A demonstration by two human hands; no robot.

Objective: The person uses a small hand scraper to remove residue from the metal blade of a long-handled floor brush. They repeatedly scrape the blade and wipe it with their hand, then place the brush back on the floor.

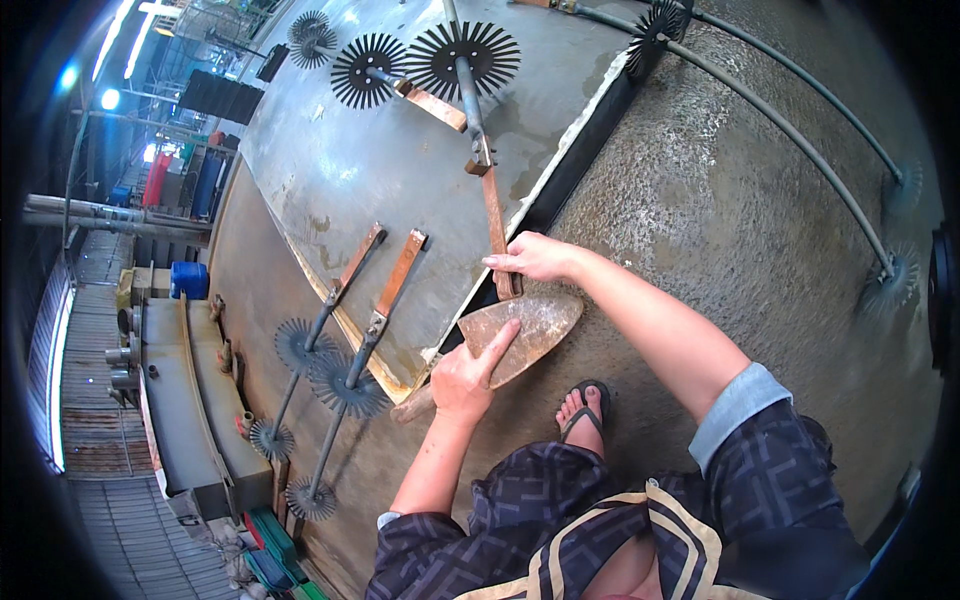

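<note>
In my left hand (pixel 462 382) is a trowel with a broad, worn, rust-stained blade (pixel 535 340). Its wooden handle (pixel 413 406) sticks out below my fist, and a finger lies flat along the blade. My right hand (pixel 538 257) is closed on the lower part of a flat copper-coloured bar (pixel 495 210). That bar is bolted to a metal rod (pixel 467 90) carrying a black slotted disc (pixel 430 62). The bar's lower end sits right by the blade's upper edge; whether they touch I cannot tell. Both hands are at the near edge of a grey metal-topped table (pixel 400 190).
Two more copper-coloured bars (pixel 402 270) on rods with slotted discs (pixel 347 385) lean over the table's left corner. Long rods (pixel 790 130) with discs extend over the wet rough floor (pixel 660 210) at right. A long metal tank (pixel 175 370) and a blue container (pixel 189 281) stand left.
</note>
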